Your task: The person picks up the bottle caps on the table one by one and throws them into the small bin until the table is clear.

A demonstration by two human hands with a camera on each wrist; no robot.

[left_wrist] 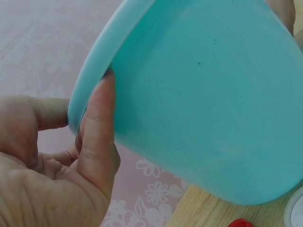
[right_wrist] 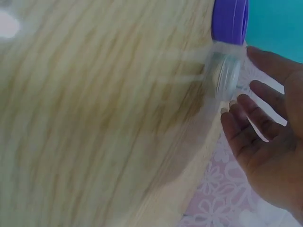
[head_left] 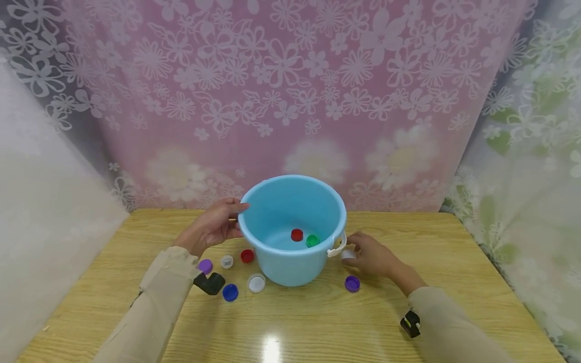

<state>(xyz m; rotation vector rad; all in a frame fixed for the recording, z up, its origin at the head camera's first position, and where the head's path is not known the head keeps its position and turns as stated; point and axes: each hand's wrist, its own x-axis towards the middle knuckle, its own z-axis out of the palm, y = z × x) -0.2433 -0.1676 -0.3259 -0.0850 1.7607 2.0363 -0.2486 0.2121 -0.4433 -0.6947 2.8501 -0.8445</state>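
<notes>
A light blue bucket (head_left: pixel 292 264) stands upright on the table. Inside it lie a red bottle cap (head_left: pixel 297 235) and a green bottle cap (head_left: pixel 312 241). My left hand (head_left: pixel 218 224) grips the bucket's rim at its left side, the thumb and fingers on either side of the rim in the left wrist view. Right of the bucket, my right hand (head_left: pixel 369 254) is beside a white cap (head_left: pixel 348 254). The right wrist view shows its fingers (right_wrist: pixel 253 116) spread and loosely bent, just apart from that cap (right_wrist: pixel 228 76). A purple cap (head_left: pixel 352 283) lies nearby.
Left of the bucket lie a purple cap (head_left: pixel 206 266), a small white cap (head_left: pixel 227 261), a red cap (head_left: pixel 247 256), a blue cap (head_left: pixel 230 292) and a larger white cap (head_left: pixel 256 283). A flowered pink curtain (head_left: pixel 290 101) hangs behind the wooden table (head_left: pixel 308 327).
</notes>
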